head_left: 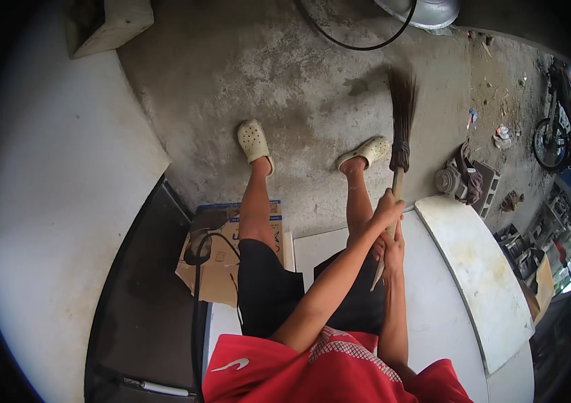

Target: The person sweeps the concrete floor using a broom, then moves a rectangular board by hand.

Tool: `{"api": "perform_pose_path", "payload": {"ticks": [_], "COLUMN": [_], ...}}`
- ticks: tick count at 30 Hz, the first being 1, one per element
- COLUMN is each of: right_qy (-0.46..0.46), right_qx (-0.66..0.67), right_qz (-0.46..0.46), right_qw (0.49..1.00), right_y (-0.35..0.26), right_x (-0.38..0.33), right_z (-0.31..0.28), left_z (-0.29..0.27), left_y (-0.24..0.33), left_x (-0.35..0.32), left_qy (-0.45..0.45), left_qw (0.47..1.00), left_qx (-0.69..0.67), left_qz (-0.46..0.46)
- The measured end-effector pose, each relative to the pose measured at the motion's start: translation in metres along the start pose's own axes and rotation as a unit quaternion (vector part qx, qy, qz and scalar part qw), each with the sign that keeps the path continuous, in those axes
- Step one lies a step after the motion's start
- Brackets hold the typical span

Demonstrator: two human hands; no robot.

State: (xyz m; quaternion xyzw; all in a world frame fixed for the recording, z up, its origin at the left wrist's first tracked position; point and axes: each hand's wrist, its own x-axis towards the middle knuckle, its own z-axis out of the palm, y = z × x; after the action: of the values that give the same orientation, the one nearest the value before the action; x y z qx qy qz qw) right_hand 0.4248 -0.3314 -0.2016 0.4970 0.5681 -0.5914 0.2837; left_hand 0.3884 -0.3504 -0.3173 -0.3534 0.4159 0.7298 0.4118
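A: Nearest to us, a red short-sleeved shirt (329, 369) at the lower edge, black shorts (268, 289) above it. Both forearms run up and to the right, crossing.

B: We note the left hand (389, 208) wrapped shut around the pale wooden handle of a broom with a dark brown bristle brush (398, 168). It sits higher on the stick. The right hand (387, 250) is clamped on the same handle just below, touching the left.

A: The two hands are together, then, one stacked above the other. The handle's lower tip pokes out beneath the right hand.

B: The broom stands near upright, just right of the right leg. Its bristles fan out on the grey concrete floor (278, 80), beyond the foot.

A: Feet in cream perforated clogs (254, 140), set apart on the concrete.

B: Left of the legs, a flattened brown cardboard sheet (221, 262) with a black cable lying over it. Beside that, a dark glossy panel (144, 282), then a broad white curved surface (57, 201).

A: To the right, a white curved slab with yellowish stains (480, 269). Beyond it, a small grey motor on a block (450, 180), with cloth draped over it.

B: Farthest off, a black looped cable (359, 43) and a metal basin rim (426, 10) at the top edge, and a motorbike wheel (549, 141) at far right.
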Motion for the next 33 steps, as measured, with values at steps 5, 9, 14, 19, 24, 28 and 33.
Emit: {"api": "perform_pose_path", "payload": {"ticks": [5,9,14,19,24,28,33], "right_qy": [-0.086,-0.349,-0.458,-0.251,0.09,0.148,0.011], "right_qx": [-0.158,-0.184,-0.276,-0.07,-0.093,0.06,-0.008], "right_qz": [0.102,0.037,0.021,0.038,0.102,-0.059,0.079], "right_qw": [0.978,0.918,0.845,0.965,0.986,0.985,0.997], "right_y": [-0.01,0.003,0.003,-0.049,-0.086,-0.107,-0.123], "right_x": [-0.049,0.002,0.159,0.215,0.133,0.096,0.023], "right_z": [-0.007,0.031,0.124,-0.061,-0.296,-0.332,-0.349], "left_z": [-0.017,-0.113,-0.218,-0.013,0.287,0.371,0.346], "left_y": [-0.012,-0.016,0.05,0.002,-0.092,-0.065,-0.068], "left_x": [-0.077,-0.083,0.026,0.157,0.16,0.134,0.037], "left_qy": [0.1,0.344,0.459,0.304,0.112,-0.03,0.034], "left_qw": [0.984,0.932,0.88,0.952,0.987,0.99,0.996], "left_qx": [-0.127,-0.113,-0.098,0.031,0.046,0.124,-0.022], "left_qz": [-0.067,0.026,0.068,0.028,-0.107,-0.054,-0.078]}}
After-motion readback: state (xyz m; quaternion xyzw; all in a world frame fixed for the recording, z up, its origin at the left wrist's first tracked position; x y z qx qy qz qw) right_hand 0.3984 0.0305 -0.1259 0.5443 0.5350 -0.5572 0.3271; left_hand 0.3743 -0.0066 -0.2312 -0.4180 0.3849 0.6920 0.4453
